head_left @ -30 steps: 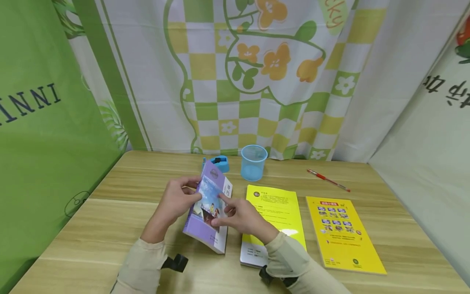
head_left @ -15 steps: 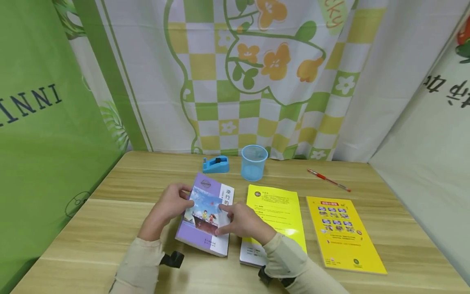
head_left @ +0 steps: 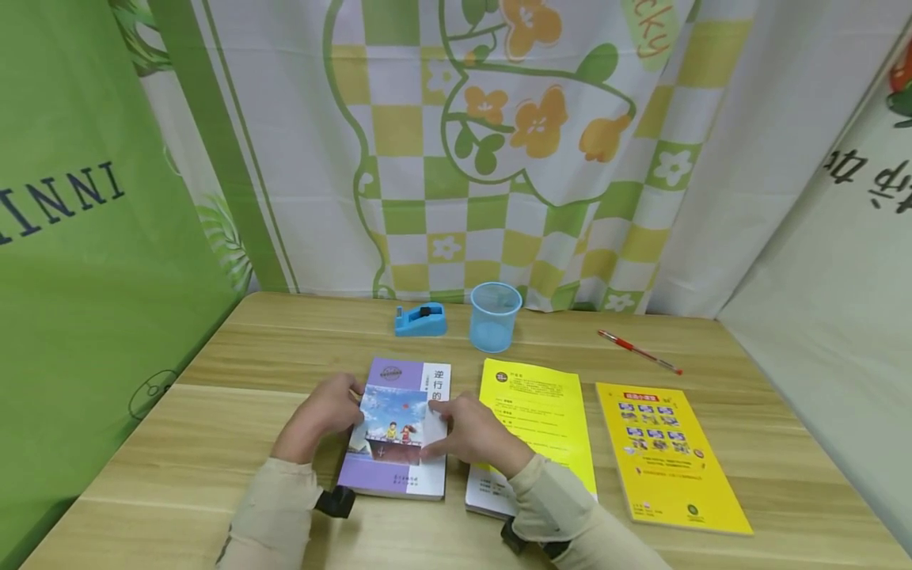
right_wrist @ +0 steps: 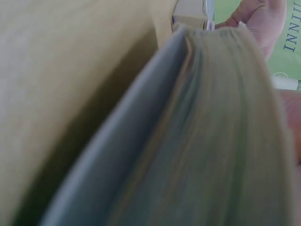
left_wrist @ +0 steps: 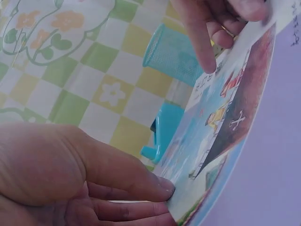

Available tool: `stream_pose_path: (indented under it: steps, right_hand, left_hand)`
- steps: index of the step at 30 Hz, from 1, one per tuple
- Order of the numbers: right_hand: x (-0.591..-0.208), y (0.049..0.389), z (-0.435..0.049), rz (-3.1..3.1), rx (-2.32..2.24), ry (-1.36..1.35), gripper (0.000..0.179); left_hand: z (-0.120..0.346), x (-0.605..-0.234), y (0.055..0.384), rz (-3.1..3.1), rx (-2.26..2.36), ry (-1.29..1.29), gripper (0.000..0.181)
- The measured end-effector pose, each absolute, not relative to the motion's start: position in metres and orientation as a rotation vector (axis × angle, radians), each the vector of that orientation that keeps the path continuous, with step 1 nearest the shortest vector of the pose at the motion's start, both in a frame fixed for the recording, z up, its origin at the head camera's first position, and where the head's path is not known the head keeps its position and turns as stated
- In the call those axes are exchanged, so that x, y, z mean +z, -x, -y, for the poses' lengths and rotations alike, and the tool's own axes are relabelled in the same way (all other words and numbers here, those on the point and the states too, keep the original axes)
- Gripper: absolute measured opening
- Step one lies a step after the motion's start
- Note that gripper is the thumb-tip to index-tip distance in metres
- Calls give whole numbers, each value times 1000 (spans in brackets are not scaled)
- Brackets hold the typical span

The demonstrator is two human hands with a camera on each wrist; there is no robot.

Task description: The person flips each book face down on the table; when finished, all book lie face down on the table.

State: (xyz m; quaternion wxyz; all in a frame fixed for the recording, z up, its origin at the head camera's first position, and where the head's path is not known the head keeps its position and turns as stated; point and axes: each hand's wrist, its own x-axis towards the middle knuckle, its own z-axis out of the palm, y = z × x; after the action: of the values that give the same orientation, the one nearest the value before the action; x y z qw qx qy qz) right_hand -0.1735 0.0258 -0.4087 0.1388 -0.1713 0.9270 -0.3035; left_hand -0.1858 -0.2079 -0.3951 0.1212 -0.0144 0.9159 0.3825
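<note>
A purple and white paperback book (head_left: 388, 480) with a picture of two children on a ship lies face up, near flat, at the table's front left of centre. My left hand (head_left: 326, 415) grips its left edge, thumb on the cover; the left wrist view shows that thumb (left_wrist: 160, 187) at the picture's edge, with fingers (left_wrist: 131, 212) alongside. At the right edge, my right hand (head_left: 476, 434) holds the book with index finger and thumb spread over the cover's white strip. Under the right forearm lies a yellow book (head_left: 536, 396), its page edges (right_wrist: 221, 117) filling the right wrist view.
Another yellow book (head_left: 670, 459) lies at the right. Behind the books stand a blue tape dispenser (head_left: 420, 320) and a blue mesh cup (head_left: 493, 321). A red pen (head_left: 640, 351) lies at the back right. A patterned curtain (head_left: 456, 198) borders the table's (head_left: 185, 443) far edge.
Both hands have turned and lowered the purple book from a raised, steeply tilted position to nearly flat and square to the table. The tape dispenser behind it has come fully into view.
</note>
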Motion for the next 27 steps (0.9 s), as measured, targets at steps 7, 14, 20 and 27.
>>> stream_pose_path:
  steps: [7,14,20,27]
  right_hand:
    - [-408,172,-27,-2678,-852,514,76]
    - [-405,171,-27,-2672,-847,523,75]
    - [-405,173,-32,-2635,-888,550,74]
    - [-393,174,-57,-2594,-1056,567,68]
  left_hand:
    - [206,-394,185,-2721,1051,48,44]
    - [206,-395,181,-2718,1072,86,42]
    - [204,-394,179,-2702,1081,83,41]
    - [199,-383,178,-2800,905,84,47]
